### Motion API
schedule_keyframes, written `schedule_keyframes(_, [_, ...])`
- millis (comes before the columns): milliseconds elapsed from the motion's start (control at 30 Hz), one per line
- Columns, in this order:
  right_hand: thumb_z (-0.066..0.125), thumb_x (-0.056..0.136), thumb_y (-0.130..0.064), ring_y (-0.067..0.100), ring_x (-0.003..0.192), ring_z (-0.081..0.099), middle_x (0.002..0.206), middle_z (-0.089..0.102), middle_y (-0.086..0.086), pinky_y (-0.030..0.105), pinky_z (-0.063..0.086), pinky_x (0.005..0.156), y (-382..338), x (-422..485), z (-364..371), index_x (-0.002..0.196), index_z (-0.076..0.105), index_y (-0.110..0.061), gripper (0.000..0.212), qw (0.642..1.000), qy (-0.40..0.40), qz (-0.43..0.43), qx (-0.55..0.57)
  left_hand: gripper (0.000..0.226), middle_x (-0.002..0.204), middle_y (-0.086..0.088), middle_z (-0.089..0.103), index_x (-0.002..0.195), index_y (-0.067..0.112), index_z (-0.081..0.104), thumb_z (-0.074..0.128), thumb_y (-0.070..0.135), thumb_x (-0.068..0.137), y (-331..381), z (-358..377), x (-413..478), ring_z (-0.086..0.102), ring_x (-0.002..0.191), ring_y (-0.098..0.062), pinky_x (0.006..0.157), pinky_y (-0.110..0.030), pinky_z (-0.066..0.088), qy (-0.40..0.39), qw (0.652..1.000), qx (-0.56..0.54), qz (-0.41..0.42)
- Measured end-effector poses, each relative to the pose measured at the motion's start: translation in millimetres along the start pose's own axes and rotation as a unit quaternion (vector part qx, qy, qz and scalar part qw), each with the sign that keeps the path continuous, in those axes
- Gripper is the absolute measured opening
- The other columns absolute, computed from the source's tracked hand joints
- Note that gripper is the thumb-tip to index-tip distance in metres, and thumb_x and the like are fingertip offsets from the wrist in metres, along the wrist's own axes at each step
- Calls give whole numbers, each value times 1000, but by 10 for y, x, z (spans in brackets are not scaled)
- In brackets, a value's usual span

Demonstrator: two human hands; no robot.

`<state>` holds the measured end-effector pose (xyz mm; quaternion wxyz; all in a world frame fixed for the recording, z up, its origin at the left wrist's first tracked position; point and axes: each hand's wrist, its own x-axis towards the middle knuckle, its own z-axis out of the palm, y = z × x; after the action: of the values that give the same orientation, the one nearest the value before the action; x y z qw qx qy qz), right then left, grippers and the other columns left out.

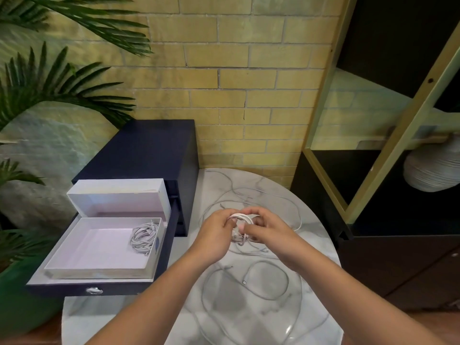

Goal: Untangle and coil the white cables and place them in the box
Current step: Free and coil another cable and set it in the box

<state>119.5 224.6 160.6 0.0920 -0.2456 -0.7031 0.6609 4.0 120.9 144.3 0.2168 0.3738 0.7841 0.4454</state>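
white cable coil (242, 216) held on edge, pinched by left hand (216, 234) and right hand (270, 229).

We count two hands, a left hand (214, 232) and a right hand (270, 234), gripping one coil (242, 217) between them. We see one coiled bundle (144, 236) in one white box (99, 268), one open drawer (74, 290), one dark cabinet (149, 148), one marble table (119, 317) and one ribbed vase (430, 170). The loose cables (270, 280) overlap too much for us to number.
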Motion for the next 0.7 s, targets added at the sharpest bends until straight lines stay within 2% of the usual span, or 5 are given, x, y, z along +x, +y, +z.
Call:
schedule_keyframes(133, [67,87,-8,18,72,58,79,67,7,26,42,65,12,28,-11,113,58,-14,28,995,1,39,91,30,113,2,60,118,23,64,43,12,100,-16,-32,1,56,104,-12,87,-21,42,-19,999,39,30])
schedule_keyframes(233, [63,87,1,16,73,62,84,66,12,26,44,65,35,32,-24,109,58,-12,26,985,15,59,165,29,116,7,61,126,27,57,47,21,100,-55,-39,-23,58,104,-12,85,-22,45,-43,999,-1,0])
schedule_keyframes(467, [63,86,6,26,78,68,93,69,20,34,54,68,98,-4,-75,117,55,-6,34,985,30,61,161,16,98,7,71,104,19,67,53,21,96,-88,-53,-92,63,98,-12,90,-29,46,-80,962,-226,-126])
schedule_keyframes(600, [65,84,7,28,78,68,93,68,20,37,56,70,142,-23,-49,117,55,-1,35,984,36,46,170,25,102,1,73,109,21,66,68,30,87,-75,10,-125,67,99,-13,92,-32,49,-100,955,-261,-95])
schedule_keyframes(700, [66,83,6,27,78,68,93,69,18,33,55,69,150,-34,-70,115,56,-3,35,985,39,44,161,17,107,-6,70,112,16,62,58,20,95,-89,121,-111,67,95,-15,91,-32,52,-46,959,-264,-92])
